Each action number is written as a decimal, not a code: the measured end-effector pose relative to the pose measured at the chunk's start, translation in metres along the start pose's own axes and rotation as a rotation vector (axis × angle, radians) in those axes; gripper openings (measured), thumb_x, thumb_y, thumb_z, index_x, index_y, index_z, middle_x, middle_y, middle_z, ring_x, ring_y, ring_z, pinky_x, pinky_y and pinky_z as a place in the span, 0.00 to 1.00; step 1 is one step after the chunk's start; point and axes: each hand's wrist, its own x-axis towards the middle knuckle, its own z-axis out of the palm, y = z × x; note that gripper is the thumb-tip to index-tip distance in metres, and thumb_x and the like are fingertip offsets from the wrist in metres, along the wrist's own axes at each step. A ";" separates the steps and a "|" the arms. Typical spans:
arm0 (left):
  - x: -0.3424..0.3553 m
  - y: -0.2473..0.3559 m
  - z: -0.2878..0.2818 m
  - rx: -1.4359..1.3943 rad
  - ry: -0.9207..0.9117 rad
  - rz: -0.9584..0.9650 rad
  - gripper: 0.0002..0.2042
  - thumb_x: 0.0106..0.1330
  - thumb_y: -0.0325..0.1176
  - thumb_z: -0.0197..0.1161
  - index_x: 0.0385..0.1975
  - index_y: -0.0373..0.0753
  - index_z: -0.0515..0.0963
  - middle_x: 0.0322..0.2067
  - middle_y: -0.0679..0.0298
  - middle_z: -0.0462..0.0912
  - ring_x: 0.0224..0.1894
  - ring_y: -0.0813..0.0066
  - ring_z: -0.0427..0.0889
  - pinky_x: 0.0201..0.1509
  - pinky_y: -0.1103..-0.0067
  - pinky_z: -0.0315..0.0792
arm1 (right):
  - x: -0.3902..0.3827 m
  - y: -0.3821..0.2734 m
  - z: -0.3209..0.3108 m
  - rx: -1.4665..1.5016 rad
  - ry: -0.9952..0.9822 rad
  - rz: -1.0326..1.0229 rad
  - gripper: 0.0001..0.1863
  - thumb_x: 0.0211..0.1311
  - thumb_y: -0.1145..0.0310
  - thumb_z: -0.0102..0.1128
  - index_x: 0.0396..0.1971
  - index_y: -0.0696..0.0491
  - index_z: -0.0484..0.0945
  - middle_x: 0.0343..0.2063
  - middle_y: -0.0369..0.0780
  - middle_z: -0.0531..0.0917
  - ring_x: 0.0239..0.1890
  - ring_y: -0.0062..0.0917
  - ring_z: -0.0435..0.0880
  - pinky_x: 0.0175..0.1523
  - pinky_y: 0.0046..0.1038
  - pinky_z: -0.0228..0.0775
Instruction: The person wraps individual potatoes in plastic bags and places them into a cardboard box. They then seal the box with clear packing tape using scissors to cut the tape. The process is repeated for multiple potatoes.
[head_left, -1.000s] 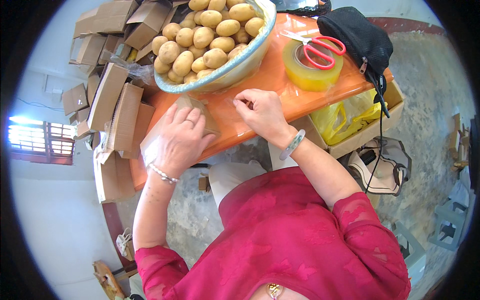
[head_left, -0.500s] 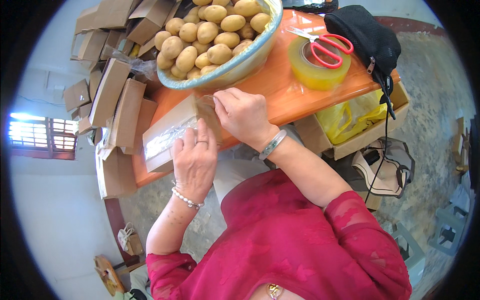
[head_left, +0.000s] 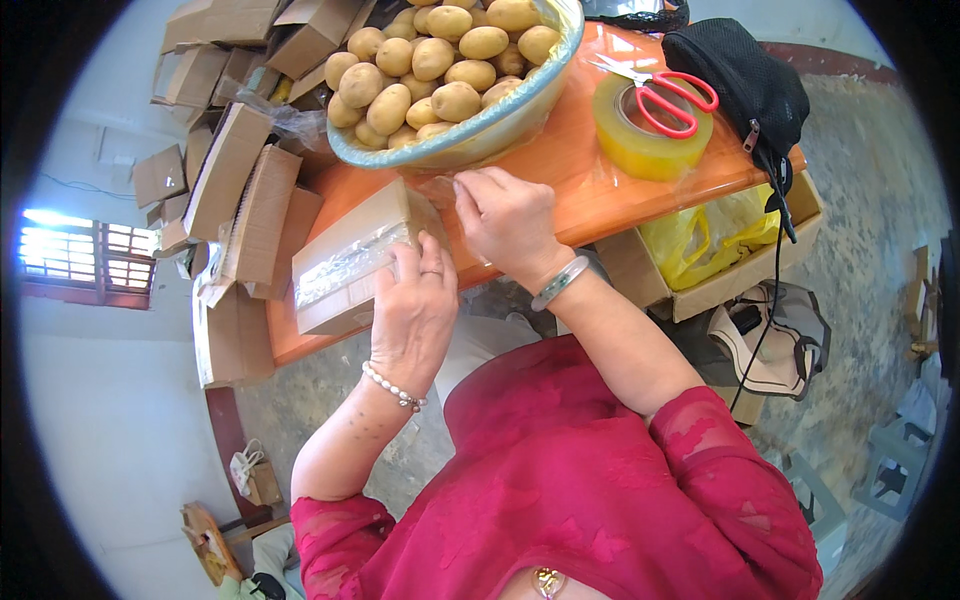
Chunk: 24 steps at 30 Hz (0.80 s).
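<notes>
A closed brown cardboard box (head_left: 330, 302) lies on the orange table, with a shiny band of clear tape (head_left: 352, 262) along its top. My left hand (head_left: 415, 300) grips the box near its right end, its fingers bent over the top edge. Just right of the box, my right hand (head_left: 508, 222) is closed in a pinch on a loose strip of clear tape (head_left: 437, 187). The strip reaches from the fingertips toward the end of the box. Where it is stuck down there is hard to make out.
Behind the box stands a blue-rimmed basin (head_left: 450, 150) of potatoes (head_left: 432, 60). Red-handled scissors (head_left: 675, 105) lie on a yellowish tape roll (head_left: 655, 150), beside a black pouch (head_left: 735, 80). Several cardboard boxes (head_left: 260, 215) are heaped at left. An open carton (head_left: 745, 270) holds a yellow bag.
My right hand has moved slightly right, away from the box, with the tape strip. My left hand has slid toward the box's right end, its fingers more bent.
</notes>
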 end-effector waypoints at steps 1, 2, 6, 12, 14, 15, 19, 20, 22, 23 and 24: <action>0.000 0.000 -0.001 0.005 -0.010 0.005 0.30 0.43 0.43 0.71 0.47 0.34 0.76 0.51 0.59 0.78 0.46 0.64 0.72 0.38 0.73 0.67 | 0.002 0.003 0.000 -0.002 0.019 -0.009 0.03 0.51 0.72 0.60 0.22 0.52 0.76 0.20 0.39 0.79 0.22 0.32 0.81 0.24 0.32 0.73; 0.000 0.000 -0.002 0.009 -0.021 0.011 0.30 0.43 0.44 0.71 0.47 0.34 0.76 0.51 0.59 0.77 0.46 0.64 0.72 0.38 0.73 0.67 | 0.003 0.005 0.000 -0.005 0.038 -0.016 0.05 0.51 0.72 0.59 0.20 0.51 0.74 0.18 0.38 0.78 0.21 0.32 0.80 0.23 0.33 0.72; 0.000 0.001 -0.002 0.022 -0.042 0.019 0.32 0.43 0.45 0.71 0.48 0.33 0.75 0.52 0.59 0.76 0.47 0.62 0.72 0.40 0.73 0.67 | 0.000 0.001 0.002 0.029 0.006 -0.020 0.05 0.52 0.71 0.60 0.20 0.51 0.74 0.19 0.39 0.78 0.21 0.33 0.80 0.23 0.33 0.72; -0.002 0.001 0.000 0.014 -0.035 0.026 0.33 0.44 0.45 0.71 0.49 0.32 0.75 0.52 0.58 0.76 0.50 0.60 0.71 0.42 0.72 0.67 | -0.015 -0.006 0.008 0.175 -0.181 -0.017 0.05 0.50 0.68 0.61 0.20 0.52 0.77 0.20 0.40 0.79 0.22 0.36 0.80 0.27 0.36 0.73; -0.003 0.000 0.000 0.025 -0.048 0.040 0.24 0.53 0.37 0.60 0.51 0.33 0.75 0.52 0.58 0.75 0.49 0.57 0.71 0.41 0.73 0.67 | -0.014 -0.008 0.008 0.240 -0.198 0.007 0.04 0.49 0.68 0.61 0.22 0.52 0.80 0.21 0.41 0.81 0.23 0.37 0.81 0.29 0.36 0.73; -0.004 0.000 0.000 0.030 -0.054 0.047 0.21 0.58 0.33 0.54 0.51 0.33 0.75 0.52 0.58 0.74 0.49 0.56 0.71 0.41 0.73 0.68 | -0.013 -0.008 0.008 0.272 -0.207 0.020 0.04 0.49 0.68 0.61 0.23 0.52 0.81 0.22 0.41 0.81 0.24 0.37 0.81 0.29 0.37 0.74; -0.005 -0.003 -0.001 0.032 -0.053 0.070 0.21 0.58 0.34 0.54 0.51 0.33 0.76 0.52 0.56 0.74 0.50 0.55 0.71 0.42 0.72 0.68 | -0.009 -0.005 0.010 0.340 -0.324 0.034 0.09 0.48 0.70 0.59 0.30 0.54 0.83 0.27 0.42 0.84 0.28 0.39 0.82 0.34 0.36 0.75; -0.005 -0.003 -0.002 0.022 -0.052 0.075 0.20 0.58 0.33 0.54 0.50 0.33 0.76 0.53 0.56 0.74 0.50 0.54 0.71 0.42 0.72 0.68 | -0.008 -0.004 0.008 0.353 -0.381 0.055 0.10 0.48 0.71 0.59 0.31 0.55 0.83 0.29 0.43 0.84 0.30 0.39 0.83 0.36 0.35 0.76; -0.006 -0.003 -0.001 0.009 -0.038 0.071 0.23 0.53 0.37 0.60 0.49 0.34 0.76 0.52 0.56 0.74 0.51 0.55 0.71 0.43 0.72 0.68 | -0.004 -0.002 0.007 0.375 -0.468 0.077 0.12 0.48 0.71 0.58 0.34 0.57 0.83 0.33 0.44 0.84 0.34 0.40 0.83 0.39 0.35 0.76; -0.006 -0.002 0.000 0.004 -0.023 0.064 0.26 0.49 0.41 0.65 0.48 0.34 0.76 0.52 0.56 0.74 0.51 0.55 0.71 0.43 0.71 0.68 | -0.002 -0.001 0.006 0.382 -0.495 0.080 0.13 0.48 0.71 0.58 0.34 0.58 0.83 0.34 0.45 0.84 0.35 0.40 0.83 0.41 0.35 0.75; -0.005 -0.002 0.000 0.000 -0.008 0.057 0.30 0.44 0.45 0.71 0.47 0.35 0.76 0.52 0.57 0.74 0.51 0.56 0.71 0.44 0.70 0.68 | 0.000 0.001 0.006 0.389 -0.522 0.083 0.14 0.47 0.71 0.57 0.35 0.59 0.83 0.36 0.45 0.84 0.37 0.41 0.83 0.43 0.36 0.75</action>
